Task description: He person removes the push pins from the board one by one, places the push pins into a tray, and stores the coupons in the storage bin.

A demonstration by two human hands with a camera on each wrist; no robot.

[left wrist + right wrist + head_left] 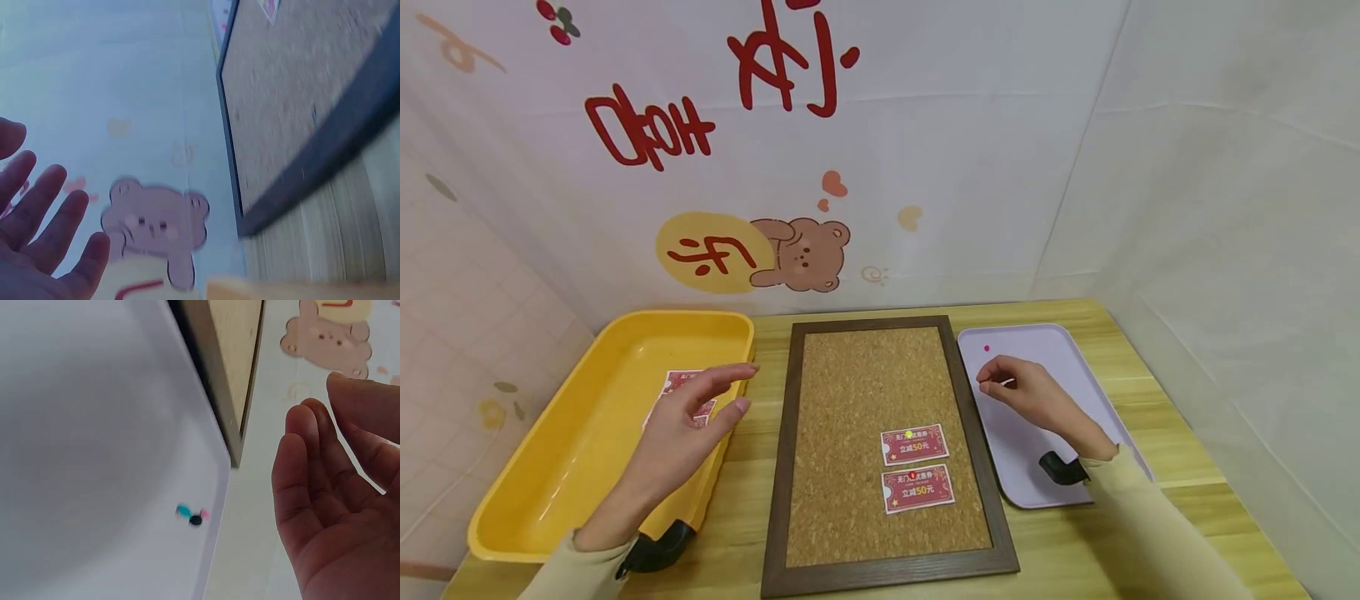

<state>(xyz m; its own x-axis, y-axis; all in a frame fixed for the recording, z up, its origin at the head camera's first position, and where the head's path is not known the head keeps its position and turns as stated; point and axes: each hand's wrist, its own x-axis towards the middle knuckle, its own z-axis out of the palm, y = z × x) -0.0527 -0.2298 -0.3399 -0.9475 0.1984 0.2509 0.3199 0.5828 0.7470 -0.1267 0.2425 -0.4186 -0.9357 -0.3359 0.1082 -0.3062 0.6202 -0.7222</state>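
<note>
My left hand [681, 437] hovers over the right side of a yellow tray [617, 367], thumb apart from the fingers and nothing held. Beneath it, partly hidden, lie red-and-white paper coupons [681, 380] in the tray. Above a lavender tray [1037, 342] is my right hand [1026, 392], its fingers loosely bent and nothing visible between them. Teal, black and pink push pins [195, 520] lie in that tray. Between the hands, a framed cork board [865, 383] bears an upper coupon [917, 450] with a yellow pin [909, 434] and a lower coupon [925, 493] with a red pin [912, 476].
All three stand on a wooden table [730, 517]. Behind it hangs a white cloth [970, 150] with red lettering and a printed bear [805, 254]. Pale cloth also closes off the left and right sides. Each wrist wears a black strap [662, 546].
</note>
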